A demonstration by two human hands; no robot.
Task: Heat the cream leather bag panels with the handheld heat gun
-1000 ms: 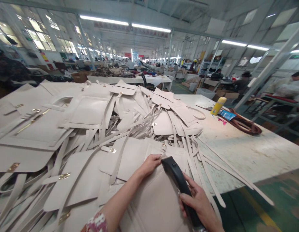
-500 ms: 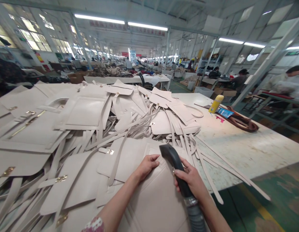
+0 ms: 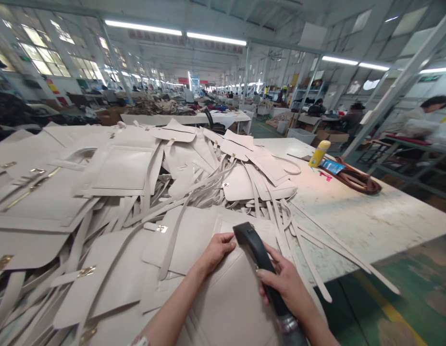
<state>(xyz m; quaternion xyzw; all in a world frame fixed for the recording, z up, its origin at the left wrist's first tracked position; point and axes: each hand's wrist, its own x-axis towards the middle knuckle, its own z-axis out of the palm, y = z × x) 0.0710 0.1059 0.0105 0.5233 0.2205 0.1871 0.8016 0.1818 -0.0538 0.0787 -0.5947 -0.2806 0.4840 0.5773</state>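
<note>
My right hand (image 3: 286, 278) is wrapped around a black curved vacuum hose handle (image 3: 257, 247). The handle's front end rests on or just above the upper part of a beige leather-like bag (image 3: 232, 302) in front of me; contact is hard to tell. Beside that end, my left hand (image 3: 217, 250) is closed, thumb and fingers pinching the bag near its seam. Another beige bag with a gold clasp (image 3: 161, 228) lies just left of my left hand. Below my right hand a metal-like collar (image 3: 288, 324) joins the handle to the hose.
Beige bags (image 3: 118, 166) and loose straps (image 3: 194, 194) pile over the table's left and middle. Toward the right on the pale table (image 3: 356, 226) are a yellow bottle (image 3: 319, 154), a blue packet (image 3: 332, 166) and coiled brown straps (image 3: 367, 185). People work at tables further back.
The hose handle has tilted and its front end has come slightly nearer to me, beside my left hand. My left hand keeps its pinch. The whole view has shifted a little.
</note>
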